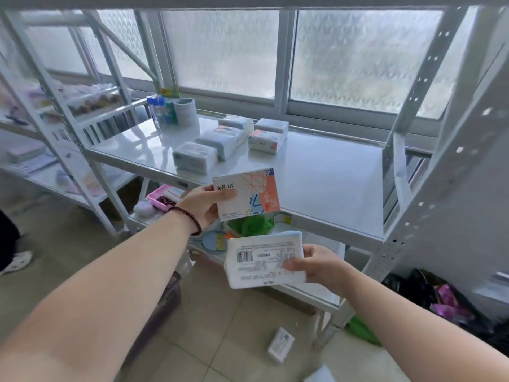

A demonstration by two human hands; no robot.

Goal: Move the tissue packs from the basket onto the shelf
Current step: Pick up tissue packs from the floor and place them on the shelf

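My left hand (202, 204) holds a tissue pack with an orange and blue print (248, 193) upright, just in front of the white shelf (325, 175). Lower down, my right hand (316, 264) grips a white tissue pack with a barcode (264, 260), held below the shelf's front edge. Several tissue packs (228, 140) lie on the left half of the shelf board. The dark basket (168, 299) stands on the floor, mostly hidden behind my left forearm.
Bottles and a roll (172, 111) stand at the shelf's back left corner. A small white pack (281, 344) lies on the tiled floor. The lower shelf holds a pink tray (162, 198) and green items. Dark bags (446, 299) sit at right.
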